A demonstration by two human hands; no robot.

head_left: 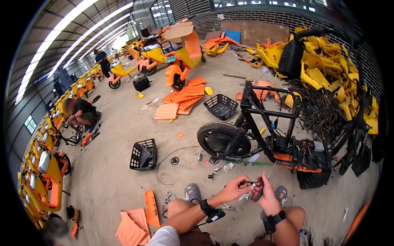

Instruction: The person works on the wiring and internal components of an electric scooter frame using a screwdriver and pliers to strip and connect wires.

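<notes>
In front of my knees both hands are close together. My right hand (269,197) is wrapped round a screwdriver (257,194) with a red and black handle; its thin shaft points up toward the scooter frame. My left hand (237,187) pinches a thin black cable (245,182) with a small pale piece near its end, right beside the screwdriver handle. What the fingertips cover is too small to make out. Just beyond stands a stripped black scooter frame (247,98), with its rear wheel (219,139) on the left and an exposed electrical compartment (314,149) on the right.
Black baskets (143,155) (221,106) and a sprocket (175,160) lie on the floor. Orange panels (135,225) are at my left. Yellow panels (318,78) and dark metal parts (322,108) are heaped at right. Another person (80,112) crouches at left near rows of scooters.
</notes>
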